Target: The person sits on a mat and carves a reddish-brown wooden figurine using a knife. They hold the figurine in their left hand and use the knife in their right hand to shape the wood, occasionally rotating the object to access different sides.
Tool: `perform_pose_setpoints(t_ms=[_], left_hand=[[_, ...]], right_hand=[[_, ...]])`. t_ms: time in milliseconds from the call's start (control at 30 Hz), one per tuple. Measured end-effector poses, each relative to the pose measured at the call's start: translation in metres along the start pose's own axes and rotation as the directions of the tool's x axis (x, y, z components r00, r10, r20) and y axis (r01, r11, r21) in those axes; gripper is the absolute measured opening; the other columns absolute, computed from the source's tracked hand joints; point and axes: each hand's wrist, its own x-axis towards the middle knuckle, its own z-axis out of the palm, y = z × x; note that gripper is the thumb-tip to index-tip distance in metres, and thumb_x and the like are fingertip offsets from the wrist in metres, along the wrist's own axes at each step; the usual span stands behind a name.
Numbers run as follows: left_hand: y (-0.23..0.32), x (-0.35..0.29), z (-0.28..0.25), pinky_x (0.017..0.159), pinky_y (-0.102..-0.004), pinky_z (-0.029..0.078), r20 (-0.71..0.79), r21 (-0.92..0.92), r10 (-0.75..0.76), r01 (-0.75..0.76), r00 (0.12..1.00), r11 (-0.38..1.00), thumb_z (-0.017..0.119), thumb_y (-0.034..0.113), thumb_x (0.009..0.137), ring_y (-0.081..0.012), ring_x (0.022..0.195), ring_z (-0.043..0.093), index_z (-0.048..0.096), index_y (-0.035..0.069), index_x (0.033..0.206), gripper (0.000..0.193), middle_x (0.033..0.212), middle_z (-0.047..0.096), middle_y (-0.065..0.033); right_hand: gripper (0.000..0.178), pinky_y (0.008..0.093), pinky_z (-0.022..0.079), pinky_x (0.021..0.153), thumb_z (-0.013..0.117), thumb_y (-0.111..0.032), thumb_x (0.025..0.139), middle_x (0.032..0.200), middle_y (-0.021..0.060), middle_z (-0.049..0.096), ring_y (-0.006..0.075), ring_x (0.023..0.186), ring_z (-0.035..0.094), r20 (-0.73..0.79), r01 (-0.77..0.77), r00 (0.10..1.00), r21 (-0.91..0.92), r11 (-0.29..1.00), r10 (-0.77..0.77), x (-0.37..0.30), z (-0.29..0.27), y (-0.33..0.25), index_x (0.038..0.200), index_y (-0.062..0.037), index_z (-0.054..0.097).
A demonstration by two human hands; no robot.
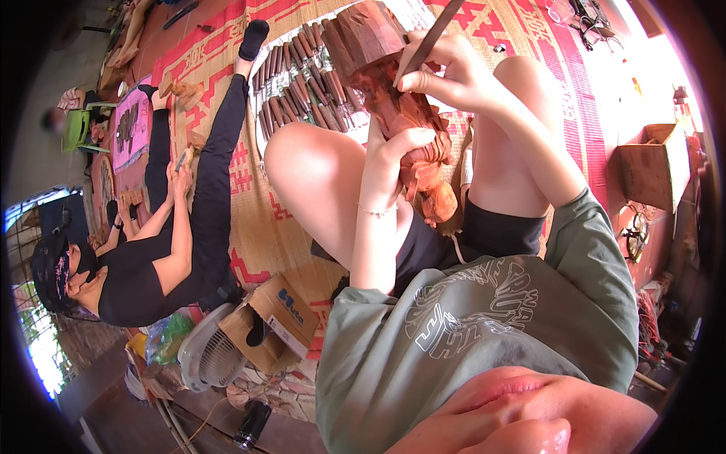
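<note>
A reddish-brown wooden carving (423, 163) stands tilted between my raised knees, its rounded head end toward me and its thick, faceted base away. My left hand (393, 155) is wrapped round its middle from the left side. Above the carving, my right hand (454, 72) pinches a slim, dark carving tool (432, 39), whose upper end points up and right. Its lower end is close to the wood by the base; I cannot tell whether it touches. Beyond my left knee, many wooden-handled carving tools (302, 83) lie in rows on a white cloth (261, 125).
A patterned red and tan mat (265, 227) lies under me. On the left, a co-worker (144, 280) in black sits holding a small wooden piece. Near them are a cardboard box (261, 314) and a fan (215, 352). A wooden box (650, 166) stands at right.
</note>
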Motion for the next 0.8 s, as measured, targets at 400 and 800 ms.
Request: perform_pose_setpoints(t_ms=[400, 800], left_hand=[[0.005, -0.004, 0.004, 0.078, -0.0298, 0.052, 0.004, -0.069, -0.060, 0.060, 0.998, 0.996, 0.062, 0.007, 0.069, -0.0180, 0.090, 0.059, 0.039, 0.001, 0.124, 0.060, 0.102, 0.055, -0.0107], [-0.005, 0.003, -0.006, 0.075, -0.0315, 0.054, 0.055, -0.050, -0.018, 0.021, 0.998, 0.999, 0.062, 0.008, 0.071, -0.0203, 0.088, 0.061, 0.041, -0.001, 0.119, 0.053, 0.101, 0.056, -0.0124]], right_hand=[[0.025, 0.0280, 0.043, 0.057, 0.068, -0.025, 0.082, 0.066, 0.0042, 0.059, 0.0115, 0.060, 0.054, -0.129, -0.038, 0.991, -0.005, 0.999, 0.037, -0.002, 0.009, 0.005, 0.085, -0.0008, 0.062], [0.020, 0.0278, 0.046, 0.061, 0.067, -0.019, 0.083, 0.072, 0.0077, 0.062, 0.0151, 0.067, 0.060, -0.015, -0.315, 0.947, 0.151, 0.937, 0.320, 0.000, 0.003, -0.004, 0.083, 0.0007, 0.062]])
